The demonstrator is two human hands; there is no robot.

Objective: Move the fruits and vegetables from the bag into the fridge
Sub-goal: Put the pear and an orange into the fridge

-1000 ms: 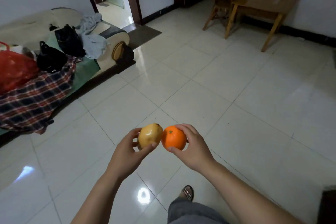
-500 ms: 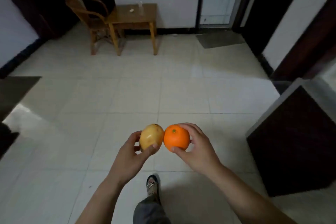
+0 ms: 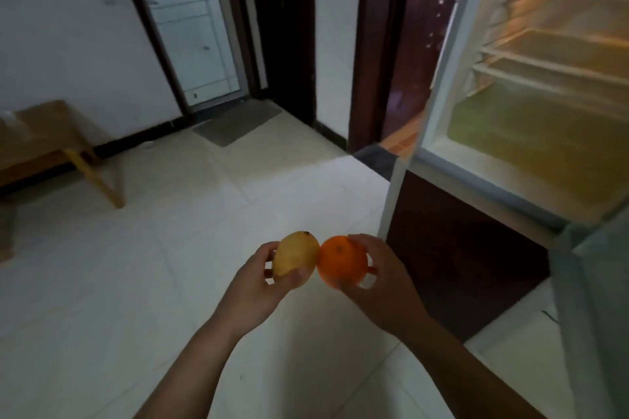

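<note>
While both hands grip mango (image 3: 295, 258) & orange (image 3: 341, 261), fruits touching, open fridge (image 3: 531, 133) stands right, bare floor between.

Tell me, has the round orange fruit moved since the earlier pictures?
Yes. The round orange fruit, in the right hand, is now near the open fridge, absent a second ago.

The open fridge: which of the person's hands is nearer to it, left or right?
Right. The right hand, holding the orange, is on the side of the fridge; the left hand, holding the yellow fruit, is farther away.
</note>
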